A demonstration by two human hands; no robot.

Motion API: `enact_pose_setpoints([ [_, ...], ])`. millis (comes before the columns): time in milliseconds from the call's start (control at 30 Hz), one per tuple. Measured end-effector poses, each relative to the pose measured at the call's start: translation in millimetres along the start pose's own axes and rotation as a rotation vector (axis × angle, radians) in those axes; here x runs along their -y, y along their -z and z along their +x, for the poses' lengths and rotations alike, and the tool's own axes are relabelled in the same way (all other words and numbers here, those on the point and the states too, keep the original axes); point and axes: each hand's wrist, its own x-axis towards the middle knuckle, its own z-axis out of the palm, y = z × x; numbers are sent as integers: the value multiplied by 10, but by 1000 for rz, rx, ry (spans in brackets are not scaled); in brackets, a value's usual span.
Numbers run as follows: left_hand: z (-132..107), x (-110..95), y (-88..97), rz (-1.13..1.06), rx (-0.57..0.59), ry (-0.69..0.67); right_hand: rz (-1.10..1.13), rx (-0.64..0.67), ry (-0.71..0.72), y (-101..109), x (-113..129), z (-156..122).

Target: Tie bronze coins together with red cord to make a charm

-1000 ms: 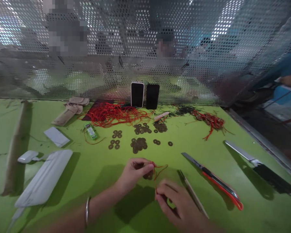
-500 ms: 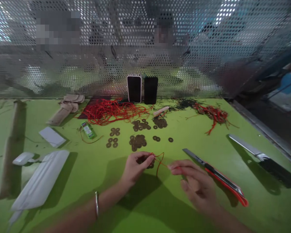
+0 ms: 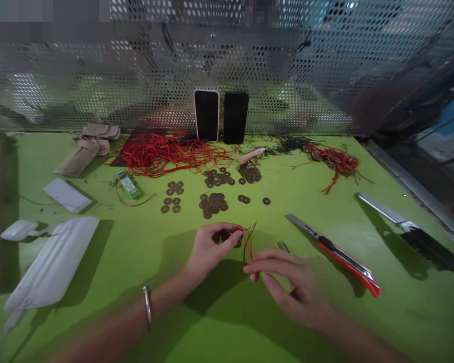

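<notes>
My left hand (image 3: 210, 248) pinches the top of a short red cord (image 3: 248, 239) just above the green table (image 3: 196, 322), with dark coins partly hidden under its fingers. My right hand (image 3: 293, 287) is closed on the lower end of the same cord, thumb and forefinger together. The cord runs in a small loop between both hands. A metal bangle (image 3: 147, 306) circles my left wrist.
Piles of holed coins (image 3: 212, 202) and a heap of red cords (image 3: 166, 155) lie beyond my hands. Two phones (image 3: 206, 115) lean on the perforated screen. A red-handled utility knife (image 3: 335, 255), a large blade (image 3: 408, 231), a green lighter (image 3: 127, 184) and white parts (image 3: 51, 264) lie around.
My right hand swung out to the right with the cord end, then came back in below my left hand. The view tilted downward a little.
</notes>
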Motion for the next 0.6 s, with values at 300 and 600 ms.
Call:
enact_pose_setpoints([
  [300, -4, 24, 22, 147, 41, -33, 58, 42, -256, 24, -70, 69],
  [600, -25, -68, 5, 221, 31, -82, 253, 97, -432, 46, -112, 86],
])
